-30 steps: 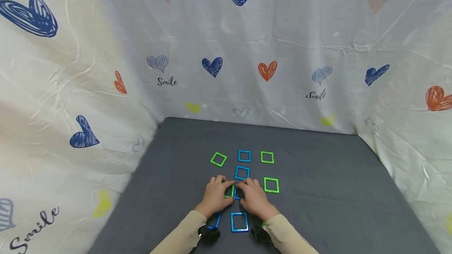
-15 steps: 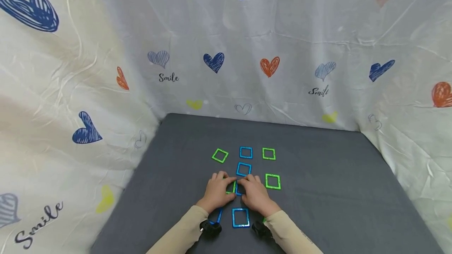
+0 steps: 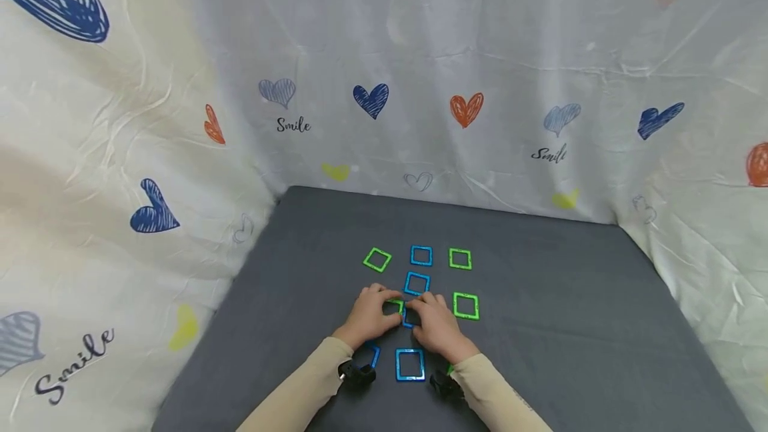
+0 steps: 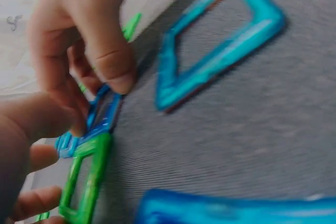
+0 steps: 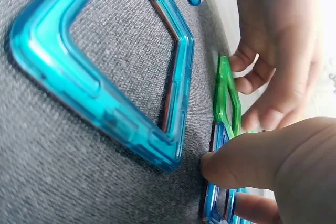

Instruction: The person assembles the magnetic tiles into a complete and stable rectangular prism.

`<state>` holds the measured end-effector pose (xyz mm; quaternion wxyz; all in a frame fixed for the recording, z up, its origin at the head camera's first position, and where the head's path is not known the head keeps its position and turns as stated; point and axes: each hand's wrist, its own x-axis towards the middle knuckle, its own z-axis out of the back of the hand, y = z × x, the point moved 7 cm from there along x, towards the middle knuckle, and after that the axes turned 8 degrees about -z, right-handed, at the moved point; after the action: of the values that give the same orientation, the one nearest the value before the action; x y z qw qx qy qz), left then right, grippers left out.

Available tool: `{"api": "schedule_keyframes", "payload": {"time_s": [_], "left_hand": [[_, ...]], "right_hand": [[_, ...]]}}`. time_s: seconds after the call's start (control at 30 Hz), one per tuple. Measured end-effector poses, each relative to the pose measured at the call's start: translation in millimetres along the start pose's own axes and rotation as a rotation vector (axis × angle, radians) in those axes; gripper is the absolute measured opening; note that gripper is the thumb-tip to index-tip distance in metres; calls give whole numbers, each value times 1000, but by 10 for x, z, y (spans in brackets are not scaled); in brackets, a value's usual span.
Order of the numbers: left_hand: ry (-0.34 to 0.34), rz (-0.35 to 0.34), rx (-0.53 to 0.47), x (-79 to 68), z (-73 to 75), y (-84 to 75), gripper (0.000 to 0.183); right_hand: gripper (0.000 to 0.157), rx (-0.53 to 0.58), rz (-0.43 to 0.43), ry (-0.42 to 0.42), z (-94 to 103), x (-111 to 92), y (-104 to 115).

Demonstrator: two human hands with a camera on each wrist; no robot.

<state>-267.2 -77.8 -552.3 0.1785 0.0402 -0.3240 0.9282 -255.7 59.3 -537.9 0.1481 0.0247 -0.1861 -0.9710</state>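
Near the middle of the dark table, my left hand [image 3: 367,316] grips a green square tile frame [image 3: 397,302] between thumb and fingers. Beside it my right hand [image 3: 442,329] pinches a blue square tile frame [image 3: 407,323], thumb on the near edge. The right wrist view shows the green frame [image 5: 221,100] end to end with the blue frame [image 5: 211,200], edges meeting. In the left wrist view the blue frame [image 4: 111,113] lies just past the green one [image 4: 101,167]. Fingers hide parts of both frames.
Beyond the hands lie a blue frame [image 3: 417,274], another blue frame [image 3: 421,247] and green frames [image 3: 466,295] [image 3: 460,250] [image 3: 377,249]. Closer in lies a blue frame [image 3: 411,379], with another [image 3: 376,355] partly under the left wrist. A printed curtain [image 3: 480,172] borders the table.
The head view has tilted down slightly, so everything sits higher. The green frame has turned a little in the left hand, now showing its far edge. The right hand keeps its pinch.
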Motion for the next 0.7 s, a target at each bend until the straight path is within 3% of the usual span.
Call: {"api": "schedule_keyframes", "payload": {"time_s": [0.13, 0.33, 0.53, 0.7], "left_hand": [[-100, 73, -88, 83, 124, 70, 38], [-196, 142, -39, 255, 259, 190, 38], [-215, 168, 16, 456, 360, 293, 42], [-175, 194, 40, 617, 357, 404, 52]], "right_hand": [[41, -4, -7, 18, 3, 27, -5], [41, -7, -9, 29, 1, 45, -13], [40, -2, -8, 44, 1, 56, -13], [40, -17, -10, 45, 2, 70, -6]]}}
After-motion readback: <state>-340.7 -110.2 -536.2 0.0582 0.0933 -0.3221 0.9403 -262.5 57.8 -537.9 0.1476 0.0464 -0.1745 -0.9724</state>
